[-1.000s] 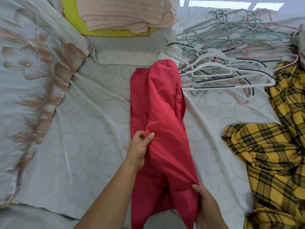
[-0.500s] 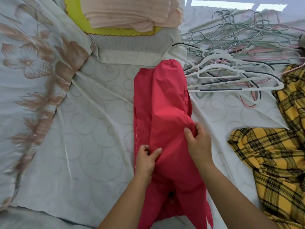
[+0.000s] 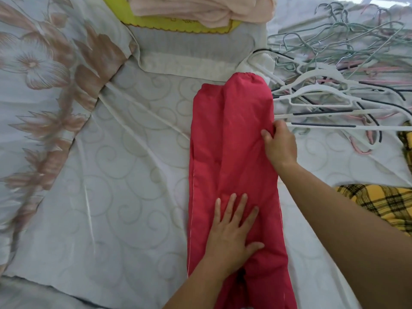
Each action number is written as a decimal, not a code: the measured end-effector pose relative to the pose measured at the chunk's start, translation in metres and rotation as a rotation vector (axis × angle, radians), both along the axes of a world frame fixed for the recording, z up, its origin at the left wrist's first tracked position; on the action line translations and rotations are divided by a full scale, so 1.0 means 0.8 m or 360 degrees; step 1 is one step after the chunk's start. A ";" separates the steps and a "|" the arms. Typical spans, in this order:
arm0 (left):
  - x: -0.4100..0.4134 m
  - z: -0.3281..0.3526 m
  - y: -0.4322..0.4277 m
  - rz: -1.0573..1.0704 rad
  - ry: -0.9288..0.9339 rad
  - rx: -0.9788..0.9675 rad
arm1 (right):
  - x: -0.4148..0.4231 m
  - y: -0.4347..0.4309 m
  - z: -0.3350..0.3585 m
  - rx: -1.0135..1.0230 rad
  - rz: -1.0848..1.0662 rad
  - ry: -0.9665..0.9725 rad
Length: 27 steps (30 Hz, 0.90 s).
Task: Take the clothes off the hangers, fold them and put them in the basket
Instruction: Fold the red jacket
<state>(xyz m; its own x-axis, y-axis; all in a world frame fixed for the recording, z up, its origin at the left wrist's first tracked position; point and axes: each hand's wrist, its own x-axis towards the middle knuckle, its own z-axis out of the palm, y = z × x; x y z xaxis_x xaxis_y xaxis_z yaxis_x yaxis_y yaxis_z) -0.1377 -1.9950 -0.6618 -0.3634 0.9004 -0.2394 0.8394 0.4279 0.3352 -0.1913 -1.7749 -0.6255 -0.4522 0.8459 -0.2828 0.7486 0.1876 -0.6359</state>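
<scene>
The right hand (image 3: 281, 146) has slid up the garment (image 3: 229, 141), now pinching its right edge; the left hand (image 3: 231, 233) presses flat, fingers spread. Mid-fold, probably; next, double it over lengthwise.

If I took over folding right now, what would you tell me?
Left hand: flat, pressing the red garment on the bed.
Right hand: pinching its right edge.
Done: red garment off its hanger, folded narrow lengthwise; pink clothes sit in the yellow basket; hangers piled far right.
Left: finish folding, basket it, then the plaid garment.
</scene>
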 end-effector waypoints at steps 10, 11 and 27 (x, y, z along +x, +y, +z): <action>-0.004 -0.026 -0.001 -0.0020 0.0043 -0.0037 | 0.008 -0.035 -0.064 0.1225 0.1056 -0.0112; -0.003 -0.027 -0.002 -0.0020 0.0059 -0.0033 | 0.002 -0.026 -0.070 0.1122 0.1037 -0.0267; -0.027 0.006 -0.069 0.0595 -0.0023 0.0292 | 0.084 -0.071 -0.036 0.0860 0.0991 -0.0005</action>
